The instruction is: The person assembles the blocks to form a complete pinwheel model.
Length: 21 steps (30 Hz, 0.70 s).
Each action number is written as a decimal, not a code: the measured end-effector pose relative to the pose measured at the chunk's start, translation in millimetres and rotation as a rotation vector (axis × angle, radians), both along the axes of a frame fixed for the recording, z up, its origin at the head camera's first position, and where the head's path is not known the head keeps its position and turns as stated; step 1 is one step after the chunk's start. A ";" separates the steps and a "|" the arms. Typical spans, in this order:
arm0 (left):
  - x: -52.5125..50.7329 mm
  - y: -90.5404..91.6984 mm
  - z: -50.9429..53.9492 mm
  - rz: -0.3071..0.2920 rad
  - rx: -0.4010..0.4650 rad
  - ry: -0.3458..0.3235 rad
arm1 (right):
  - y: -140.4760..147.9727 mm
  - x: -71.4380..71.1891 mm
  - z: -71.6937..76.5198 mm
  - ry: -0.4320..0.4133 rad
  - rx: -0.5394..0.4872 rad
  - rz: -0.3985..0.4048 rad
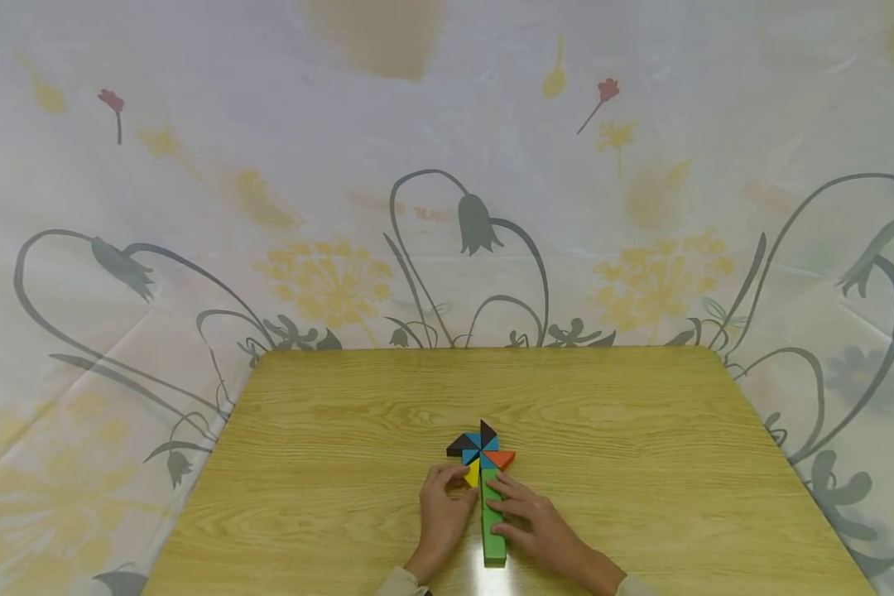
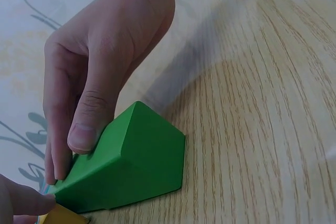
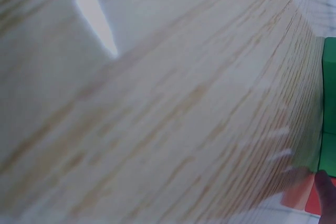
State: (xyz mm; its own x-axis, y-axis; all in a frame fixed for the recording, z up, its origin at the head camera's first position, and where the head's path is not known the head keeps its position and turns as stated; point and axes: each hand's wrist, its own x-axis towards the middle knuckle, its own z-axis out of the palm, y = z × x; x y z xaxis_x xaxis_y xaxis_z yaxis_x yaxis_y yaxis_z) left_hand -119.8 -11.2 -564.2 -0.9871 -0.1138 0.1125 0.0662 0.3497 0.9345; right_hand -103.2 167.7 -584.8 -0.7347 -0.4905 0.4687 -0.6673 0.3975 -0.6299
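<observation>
On the table, small wooden blocks form a pinwheel shape: blue triangular pieces [image 1: 473, 439] in the middle, dark triangles [image 1: 487, 433] at the top and left, an orange-red triangle [image 1: 501, 458] at the right. A yellow triangular block [image 1: 473, 473] sits at the lower left, pinched between the thumb and index finger of my left hand [image 1: 444, 511]. Green blocks [image 1: 495, 548] run in a line toward me like a stem, with a seam showing in the right wrist view. My right hand [image 1: 540, 530] rests its fingertips on the green blocks; its thumb touches them in the left wrist view.
The wood-grain table [image 1: 328, 430] extends around the blocks on all sides. Behind it hangs a pale cloth [image 1: 447, 124] printed with flowers. A bright light reflection lies on the tabletop near its front edge.
</observation>
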 end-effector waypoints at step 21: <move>-7.8 1.1 -3.8 -0.024 0.004 0.009 | -1.9 2.2 8.3 -0.013 -0.013 0.011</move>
